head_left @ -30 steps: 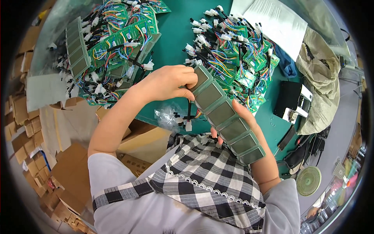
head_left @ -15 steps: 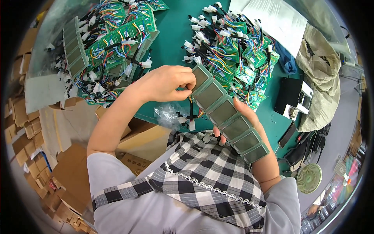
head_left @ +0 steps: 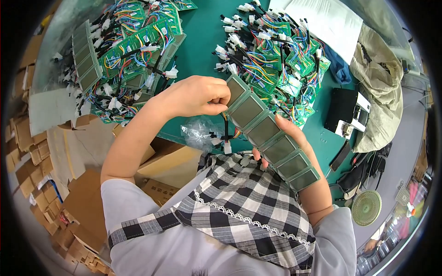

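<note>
A long circuit board with a row of grey display screens [head_left: 263, 129] slants in front of me, screens facing up. My right hand [head_left: 294, 133] grips it from beneath, thumb on the right long edge, some fingertips showing on the left. At its far end, my left hand [head_left: 195, 95] is closed in a pinch against the left edge; what the fingers pinch is hidden. Black wires with white connectors [head_left: 227, 146] hang below the board. A crumpled clear plastic bag [head_left: 198, 133] lies beneath, near the table's front edge.
Green circuit boards with coloured wires lie heaped at the left [head_left: 133, 50] and far right of centre [head_left: 276, 55] on the green table [head_left: 202, 46]. A black-and-white device [head_left: 346, 112], a cloth sack [head_left: 380, 87] and a small fan [head_left: 366, 208] are at right. Cardboard boxes [head_left: 87, 202] stand lower left.
Both hands and the board keep nearly the same pose. The view has shifted slightly; no grip has visibly changed.
</note>
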Demonstrator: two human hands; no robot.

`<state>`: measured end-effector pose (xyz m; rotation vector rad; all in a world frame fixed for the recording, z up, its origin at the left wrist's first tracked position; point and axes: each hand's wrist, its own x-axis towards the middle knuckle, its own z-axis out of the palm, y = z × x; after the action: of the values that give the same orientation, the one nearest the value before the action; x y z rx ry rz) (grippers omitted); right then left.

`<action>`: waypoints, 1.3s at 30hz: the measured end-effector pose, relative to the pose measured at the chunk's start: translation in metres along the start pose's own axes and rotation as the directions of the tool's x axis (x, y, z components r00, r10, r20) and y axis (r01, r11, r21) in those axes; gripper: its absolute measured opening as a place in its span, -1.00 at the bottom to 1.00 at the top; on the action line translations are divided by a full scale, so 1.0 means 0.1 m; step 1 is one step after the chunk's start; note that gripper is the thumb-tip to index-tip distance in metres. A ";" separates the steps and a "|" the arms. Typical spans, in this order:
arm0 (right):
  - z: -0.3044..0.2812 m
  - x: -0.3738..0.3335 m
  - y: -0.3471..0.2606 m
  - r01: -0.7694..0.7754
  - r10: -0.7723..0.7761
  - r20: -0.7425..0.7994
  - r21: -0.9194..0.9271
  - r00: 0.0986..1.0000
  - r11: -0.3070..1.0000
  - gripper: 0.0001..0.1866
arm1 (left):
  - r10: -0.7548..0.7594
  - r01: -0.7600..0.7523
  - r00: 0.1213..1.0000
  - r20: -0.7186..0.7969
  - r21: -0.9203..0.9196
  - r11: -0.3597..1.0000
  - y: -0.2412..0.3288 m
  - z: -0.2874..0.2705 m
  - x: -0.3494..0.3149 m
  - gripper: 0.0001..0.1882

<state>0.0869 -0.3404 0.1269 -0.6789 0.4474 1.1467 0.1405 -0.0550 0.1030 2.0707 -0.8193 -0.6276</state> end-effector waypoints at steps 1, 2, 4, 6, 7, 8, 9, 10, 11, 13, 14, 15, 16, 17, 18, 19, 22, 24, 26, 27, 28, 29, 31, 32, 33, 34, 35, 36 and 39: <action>-0.02 0.00 0.00 0.001 -0.001 -0.001 0.002 1.000 1.000 -0.35 | -0.003 0.003 1.000 0.010 -0.002 1.000 0.01 0.00 0.01 -0.87; -0.03 0.00 0.01 0.002 -0.002 0.014 -0.011 1.000 1.000 -0.35 | -0.002 0.002 1.000 0.013 -0.002 1.000 0.00 0.00 0.01 -0.87; -0.03 0.00 0.01 0.002 -0.002 0.030 -0.025 1.000 1.000 -0.35 | 0.001 -0.001 1.000 0.011 -0.026 1.000 0.00 -0.01 0.01 -0.87; 0.00 -0.02 0.01 0.019 -0.019 -0.004 -0.019 1.000 1.000 -0.35 | -0.004 0.004 1.000 0.010 -0.023 1.000 0.00 -0.01 0.01 -0.87; 0.03 -0.02 0.00 0.018 -0.018 -0.004 -0.018 1.000 1.000 -0.35 | -0.008 0.009 1.000 0.008 -0.020 1.000 0.00 -0.01 0.02 -0.87; 0.08 -0.03 -0.01 0.034 -0.034 -0.007 -0.014 0.999 0.999 -0.35 | -0.009 0.009 1.000 0.010 -0.021 1.000 0.00 0.00 0.02 -0.87; 0.10 -0.04 -0.02 0.050 -0.051 -0.010 -0.011 0.999 0.999 -0.35 | -0.009 0.009 1.000 0.005 -0.036 0.999 -0.01 0.00 0.01 -0.87; 0.10 -0.05 -0.02 0.050 -0.050 -0.011 -0.010 0.999 0.999 -0.35 | -0.010 0.010 1.000 0.000 -0.050 0.999 -0.01 0.00 0.01 -0.87; 0.10 -0.06 -0.02 0.042 -0.043 -0.026 -0.016 0.999 0.999 -0.35 | -0.010 0.010 1.000 0.001 -0.051 0.999 -0.01 0.01 0.01 -0.87; 0.11 -0.08 -0.02 0.035 -0.035 -0.043 -0.020 0.998 0.999 -0.36 | 0.003 -0.005 1.000 -0.028 -0.047 0.999 -0.01 0.03 0.02 -0.88; 0.15 -0.09 -0.03 0.049 -0.051 -0.044 -0.036 0.998 0.998 -0.36 | 0.004 -0.005 1.000 -0.027 -0.048 0.999 0.00 0.03 0.03 -0.88; 0.16 -0.10 -0.03 0.063 -0.066 -0.045 -0.053 0.997 0.997 -0.36 | -0.011 0.008 0.999 -0.040 -0.073 0.997 0.00 0.03 0.03 -0.88; 0.16 -0.10 -0.03 0.063 -0.065 -0.044 -0.051 0.997 0.997 -0.36 | -0.026 0.021 0.998 -0.053 -0.099 0.995 0.01 0.04 0.03 -0.88; 0.16 -0.10 -0.02 0.074 -0.076 -0.030 -0.050 0.997 0.996 -0.37 | -0.027 0.022 0.998 -0.052 -0.099 0.995 0.02 0.03 0.02 -0.88; 0.17 -0.11 -0.02 0.087 -0.088 -0.018 -0.049 0.996 0.995 -0.37 | -0.022 0.019 0.999 -0.035 -0.083 0.996 0.03 0.01 0.01 -0.88; 0.19 -0.12 -0.02 0.088 -0.089 -0.020 -0.048 0.996 0.995 -0.37 | -0.017 0.015 1.000 -0.019 -0.066 0.998 0.04 0.00 0.00 -0.88; 0.26 -0.12 -0.03 0.090 -0.094 -0.081 -0.060 0.992 0.994 -0.38 | -0.038 0.037 0.999 -0.015 -0.083 0.996 0.06 -0.01 0.00 -0.85; 0.27 -0.11 -0.03 0.091 -0.097 -0.147 -0.045 0.984 0.995 -0.35 | -0.036 0.035 0.999 -0.005 -0.090 0.995 0.06 -0.02 0.01 -0.85; 0.26 -0.12 -0.03 0.095 -0.101 -0.145 -0.053 0.984 0.994 -0.35 | -0.035 0.035 0.999 0.003 -0.098 0.995 0.05 -0.02 0.01 -0.85; 0.26 -0.13 -0.03 0.099 -0.107 -0.145 -0.061 0.984 0.993 -0.36 | -0.037 0.038 0.999 0.009 -0.100 0.994 0.04 -0.01 0.02 -0.86; 0.23 -0.13 -0.03 0.099 -0.107 -0.146 -0.061 0.984 0.993 -0.36 | -0.039 0.040 0.999 0.014 -0.102 0.994 0.04 0.00 0.02 -0.86; 0.19 -0.12 -0.04 0.074 -0.079 -0.091 -0.059 0.993 0.996 -0.37 | -0.039 0.040 0.999 0.015 -0.102 0.994 0.04 0.00 0.02 -0.86; 0.16 -0.12 -0.05 0.049 -0.052 -0.037 -0.057 0.998 0.997 -0.38 | -0.033 0.035 0.999 0.026 -0.086 0.996 0.03 0.00 0.03 -0.88; 0.17 -0.12 -0.04 0.047 -0.049 -0.039 -0.055 0.998 0.997 -0.38 | -0.032 0.034 0.999 0.027 -0.086 0.996 0.03 0.00 0.03 -0.88; 0.17 -0.12 -0.04 0.044 -0.046 -0.039 -0.054 0.998 0.998 -0.38 | -0.041 0.046 0.998 0.043 -0.123 0.991 0.02 -0.01 0.03 -0.88; 0.17 -0.13 -0.04 0.045 -0.047 -0.040 -0.053 0.998 0.998 -0.38 | -0.051 0.059 0.997 0.059 -0.159 0.986 0.02 -0.01 0.03 -0.89; 0.18 -0.12 -0.04 0.043 -0.045 -0.038 -0.051 0.998 0.998 -0.38 | -0.050 0.059 0.997 0.060 -0.158 0.986 0.02 -0.01 0.03 -0.89; 0.18 -0.12 -0.04 0.040 -0.042 -0.034 -0.050 0.999 0.998 -0.38 | -0.049 0.058 0.997 0.063 -0.143 0.988 0.02 -0.01 0.03 -0.89; 0.20 -0.13 -0.02 0.046 -0.046 -0.039 -0.007 0.998 0.999 -0.36 | -0.049 0.057 0.997 0.064 -0.140 0.989 0.02 -0.01 0.02 -0.90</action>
<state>0.0839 -0.3357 0.1504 -0.7144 0.4597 1.0930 0.1414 -0.0570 0.1048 1.9581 -0.7339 -0.7584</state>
